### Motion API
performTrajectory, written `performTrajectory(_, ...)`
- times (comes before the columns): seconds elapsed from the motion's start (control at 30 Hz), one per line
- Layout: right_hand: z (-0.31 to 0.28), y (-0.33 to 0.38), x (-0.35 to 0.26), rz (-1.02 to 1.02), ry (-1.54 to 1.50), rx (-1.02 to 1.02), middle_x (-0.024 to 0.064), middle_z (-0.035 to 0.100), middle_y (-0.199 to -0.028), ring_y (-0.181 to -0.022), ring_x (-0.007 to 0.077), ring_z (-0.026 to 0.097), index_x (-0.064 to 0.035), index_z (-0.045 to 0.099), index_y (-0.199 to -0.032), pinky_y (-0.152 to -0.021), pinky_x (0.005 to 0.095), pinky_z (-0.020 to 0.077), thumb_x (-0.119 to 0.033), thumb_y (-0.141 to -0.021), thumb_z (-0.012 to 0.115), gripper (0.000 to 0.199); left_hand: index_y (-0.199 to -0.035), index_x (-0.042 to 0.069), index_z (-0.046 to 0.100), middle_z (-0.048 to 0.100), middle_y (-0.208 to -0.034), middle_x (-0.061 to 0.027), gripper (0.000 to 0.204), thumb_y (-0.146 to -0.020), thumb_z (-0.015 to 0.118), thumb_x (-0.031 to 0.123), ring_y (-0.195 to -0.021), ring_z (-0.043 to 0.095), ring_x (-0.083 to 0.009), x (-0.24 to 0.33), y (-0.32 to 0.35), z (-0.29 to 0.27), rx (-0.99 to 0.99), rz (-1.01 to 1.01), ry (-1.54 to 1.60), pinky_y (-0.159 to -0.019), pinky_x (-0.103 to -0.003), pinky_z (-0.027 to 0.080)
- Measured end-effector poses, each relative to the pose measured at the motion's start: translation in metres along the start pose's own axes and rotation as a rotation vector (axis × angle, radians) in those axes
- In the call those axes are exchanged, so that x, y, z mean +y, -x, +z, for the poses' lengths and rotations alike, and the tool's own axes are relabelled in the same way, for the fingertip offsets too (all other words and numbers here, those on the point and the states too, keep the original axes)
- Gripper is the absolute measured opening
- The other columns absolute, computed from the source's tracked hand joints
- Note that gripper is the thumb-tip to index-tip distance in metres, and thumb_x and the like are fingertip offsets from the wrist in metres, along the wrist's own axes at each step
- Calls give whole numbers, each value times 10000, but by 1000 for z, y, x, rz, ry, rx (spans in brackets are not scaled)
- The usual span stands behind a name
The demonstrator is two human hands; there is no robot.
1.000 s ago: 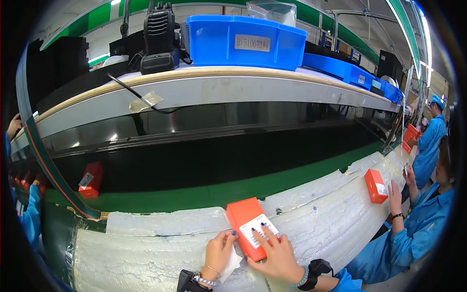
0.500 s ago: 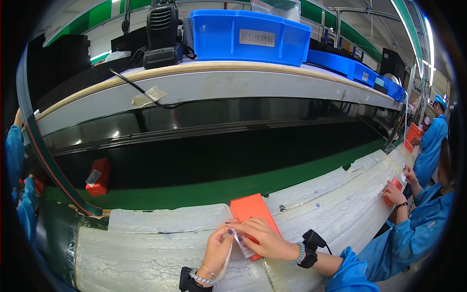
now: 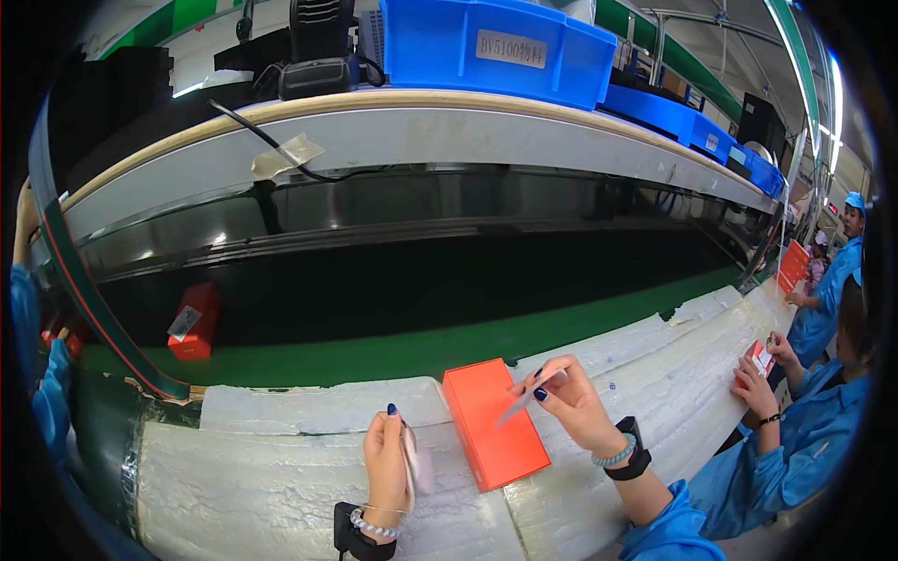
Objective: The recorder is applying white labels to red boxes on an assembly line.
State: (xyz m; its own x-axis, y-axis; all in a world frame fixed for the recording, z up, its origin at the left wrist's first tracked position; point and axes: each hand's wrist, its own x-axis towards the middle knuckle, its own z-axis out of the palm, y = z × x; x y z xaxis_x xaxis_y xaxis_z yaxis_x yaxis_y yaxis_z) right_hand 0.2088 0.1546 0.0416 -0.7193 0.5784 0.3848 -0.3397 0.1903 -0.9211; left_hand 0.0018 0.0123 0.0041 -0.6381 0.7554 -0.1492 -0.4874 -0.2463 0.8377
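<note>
An orange-red box (image 3: 493,425) lies on the plastic-covered work surface between my two hands. My right hand (image 3: 582,409), above the box's right side, pinches a thin, pale, see-through piece like a sticker (image 3: 526,404) that hangs over the box lid. To the left of the box, my left hand (image 3: 383,465) is closed on a pale, folded strip (image 3: 420,465) that looks like backing paper. The strip's far side is blurred. Neither hand touches the box.
A dark belt with a green edge (image 3: 393,351) runs beyond the work surface (image 3: 281,467), carrying another red box (image 3: 195,323) at left. A blue bin (image 3: 496,51) stands on the shelf above. A co-worker's hands (image 3: 760,383) hold a red box at right.
My hands have moved apart. The right one has lifted rightward with the pale piece, while the left has drawn left with the strip. The box now shows uncovered between them.
</note>
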Motion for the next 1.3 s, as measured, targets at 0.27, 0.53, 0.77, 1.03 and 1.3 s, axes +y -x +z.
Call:
performTrajectory(0.27, 5, -6, -16, 332, 560, -322, 44, 591, -944, -924, 152, 589, -148, 438, -1412, -833, 313, 475, -42, -896, 569, 543, -874, 29, 642, 607, -748, 30, 193, -946, 594, 201, -652, 484, -9, -7, 4, -6, -476, -282, -511, -581, -170, 377)
performTrajectory(0.53, 14, -8, -7, 325, 703, -369, 124, 606, -888, -847, 278, 633, -144, 419, -1384, -743, 364, 486, -60, -889, 583, 528, -900, -13, 695, 675, -772, -3, 164, -895, 670, 149, -694, 568, -33, -7, 9, 1, -708, -446, -634, -658, -174, 443)
performTrajectory(0.77, 15, -7, -8, 343, 693, -360, 146, 615, -906, -865, 316, 641, -143, 409, -1378, -751, 382, 488, -40, -897, 565, 517, -914, -26, 689, 691, -795, -16, 179, -898, 661, 151, -705, 577, -32, -7, 8, -1, -752, -433, -637, -668, -176, 447)
performTrajectory(1.03, 16, -6, -10, 329, 690, -342, 146, 605, -868, -834, 324, 640, -122, 416, -1363, -730, 389, 483, -42, -900, 570, 495, -930, -22, 686, 700, -810, -27, 192, -901, 659, 166, -719, 592, -36, -9, 6, 0, -788, -426, -658, -685, -176, 455)
performTrajectory(1.3, 17, -6, -2, 254, 724, -340, 148, 606, -854, -774, 332, 623, -111, 438, -1339, -693, 389, 472, -35, -899, 561, 463, -912, -34, 677, 703, -822, -42, 180, -899, 653, 144, -739, 610, -47, -11, 7, 0, -762, -445, -620, -712, -187, 471)
